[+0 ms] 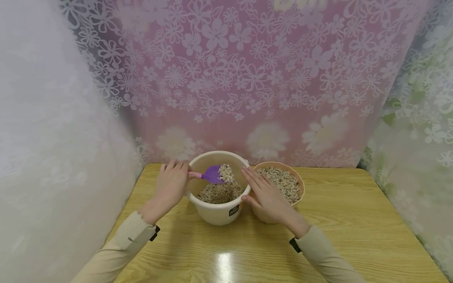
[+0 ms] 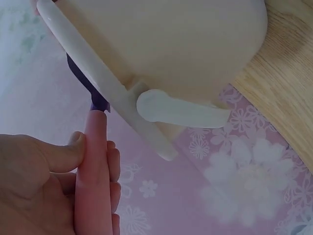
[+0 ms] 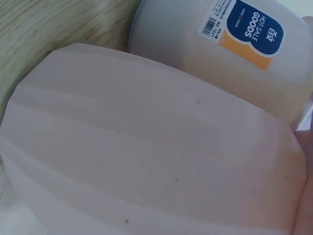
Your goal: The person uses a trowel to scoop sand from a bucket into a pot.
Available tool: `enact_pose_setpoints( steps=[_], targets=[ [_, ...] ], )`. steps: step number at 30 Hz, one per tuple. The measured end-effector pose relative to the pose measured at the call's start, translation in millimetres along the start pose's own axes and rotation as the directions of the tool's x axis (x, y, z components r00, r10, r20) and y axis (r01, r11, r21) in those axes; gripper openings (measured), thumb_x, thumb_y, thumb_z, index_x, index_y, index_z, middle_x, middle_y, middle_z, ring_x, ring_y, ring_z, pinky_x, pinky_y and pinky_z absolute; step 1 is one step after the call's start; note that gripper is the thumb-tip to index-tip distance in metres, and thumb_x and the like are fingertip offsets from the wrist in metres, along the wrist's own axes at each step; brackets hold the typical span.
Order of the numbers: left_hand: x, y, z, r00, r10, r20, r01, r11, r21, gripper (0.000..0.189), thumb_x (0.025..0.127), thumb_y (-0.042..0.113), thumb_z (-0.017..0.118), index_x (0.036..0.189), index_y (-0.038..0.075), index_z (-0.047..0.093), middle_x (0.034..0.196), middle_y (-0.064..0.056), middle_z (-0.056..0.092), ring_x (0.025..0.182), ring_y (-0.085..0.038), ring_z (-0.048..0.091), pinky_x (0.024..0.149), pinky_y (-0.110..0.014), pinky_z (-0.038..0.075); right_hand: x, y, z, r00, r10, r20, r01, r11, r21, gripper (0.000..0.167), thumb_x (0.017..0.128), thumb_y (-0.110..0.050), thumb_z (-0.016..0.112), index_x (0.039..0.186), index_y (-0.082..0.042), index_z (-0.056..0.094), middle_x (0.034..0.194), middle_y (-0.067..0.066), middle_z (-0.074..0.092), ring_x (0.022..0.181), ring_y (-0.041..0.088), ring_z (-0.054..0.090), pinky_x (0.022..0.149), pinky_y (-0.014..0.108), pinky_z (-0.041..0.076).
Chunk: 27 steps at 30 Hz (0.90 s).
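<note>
My left hand (image 1: pixel 171 184) grips the pink handle (image 2: pixel 92 176) of a toy shovel (image 1: pixel 212 174) with a purple blade, in the head view. The blade carries pale grain-like bits and is held within the mouth of a white bucket (image 1: pixel 201 210). Lower in the bucket lies a brownish heap of grainy material (image 1: pixel 220 193). With its fingers fairly straight, my right hand (image 1: pixel 270 198) rests against the bucket's right rim. That hand also lies over the near left side of a peach-coloured scalloped tub (image 1: pixel 301 186), which holds similar grainy material (image 1: pixel 283 182).
Both containers stand on a wood-grain table (image 1: pixel 339 220). A floral pink curtain (image 1: pixel 247 90) hangs right behind them. Pale curtains flank the left and right sides. The bucket has a white handle piece (image 2: pixel 183 110) at its side and a label (image 3: pixel 254 27).
</note>
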<state>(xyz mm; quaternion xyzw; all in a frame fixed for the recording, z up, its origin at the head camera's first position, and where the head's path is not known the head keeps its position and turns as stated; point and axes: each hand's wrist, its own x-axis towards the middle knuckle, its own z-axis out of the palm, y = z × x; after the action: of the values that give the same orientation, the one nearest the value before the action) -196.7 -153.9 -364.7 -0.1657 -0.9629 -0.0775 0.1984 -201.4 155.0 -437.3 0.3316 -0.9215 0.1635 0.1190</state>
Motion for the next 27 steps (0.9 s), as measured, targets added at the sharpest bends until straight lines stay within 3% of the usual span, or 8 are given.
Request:
enact_pose_setpoints(
  steps=[3,10,18,23,27],
  targets=[
    [-6.3,-2.3,-2.5,1.000,-0.012,0.002,0.012,1.000,-0.012,0.024,0.099,0.030,0.063,0.096,0.008,0.070,0.098,-0.007,0.071,0.098,-0.029,0.056,0.081,-0.043,0.038,0.6,1,1,1.000,-0.013,-0.009,0.013,1.000,-0.004,0.074,0.107,-0.049,0.042,0.163,-0.010,0.015,0.168,0.012,0.018,0.152,0.033,0.024,0.119,0.058,0.022],
    [-15.8,-5.5,-5.4,1.000,-0.015,-0.026,0.016,1.000,0.009,0.026,0.097,0.031,0.065,0.095,0.007,0.072,0.087,-0.006,0.069,0.079,-0.024,0.048,0.074,-0.038,0.035,0.9,1,0,1.000,-0.015,0.003,0.015,1.000,-0.004,0.074,0.107,-0.049,0.042,0.163,-0.009,0.015,0.169,0.011,0.017,0.153,0.032,0.022,0.120,0.057,0.021],
    [-20.4,-6.9,-5.7,1.000,-0.003,-0.014,0.003,1.000,0.009,0.019,0.097,0.026,0.067,0.093,0.008,0.071,0.085,-0.004,0.068,0.077,-0.022,0.045,0.072,-0.036,0.033,2.0,2,-6,0.999,-0.039,0.025,0.039,0.999,0.006,0.076,0.106,-0.050,0.042,0.161,-0.004,0.017,0.168,0.014,0.018,0.152,0.035,0.023,0.120,0.057,0.019],
    [-21.2,-7.3,-4.8,1.000,-0.003,-0.017,0.003,1.000,0.001,0.019,0.098,0.026,0.067,0.092,0.008,0.071,0.085,-0.005,0.068,0.076,-0.023,0.045,0.072,-0.036,0.034,-4.6,7,-13,0.999,-0.040,-0.012,0.040,0.999,0.007,0.081,0.103,-0.057,0.044,0.160,-0.003,0.023,0.166,0.018,0.024,0.149,0.038,0.028,0.117,0.062,0.023],
    [-21.8,-8.8,-4.7,0.999,-0.022,-0.023,0.022,1.000,-0.017,0.021,0.097,0.027,0.067,0.091,0.007,0.071,0.084,-0.005,0.069,0.076,-0.023,0.047,0.073,-0.037,0.034,-15.4,17,-24,0.998,-0.002,-0.060,0.001,1.000,-0.012,0.080,0.102,-0.052,0.051,0.161,-0.006,0.023,0.165,0.018,0.026,0.148,0.040,0.031,0.115,0.065,0.024]
  ],
)
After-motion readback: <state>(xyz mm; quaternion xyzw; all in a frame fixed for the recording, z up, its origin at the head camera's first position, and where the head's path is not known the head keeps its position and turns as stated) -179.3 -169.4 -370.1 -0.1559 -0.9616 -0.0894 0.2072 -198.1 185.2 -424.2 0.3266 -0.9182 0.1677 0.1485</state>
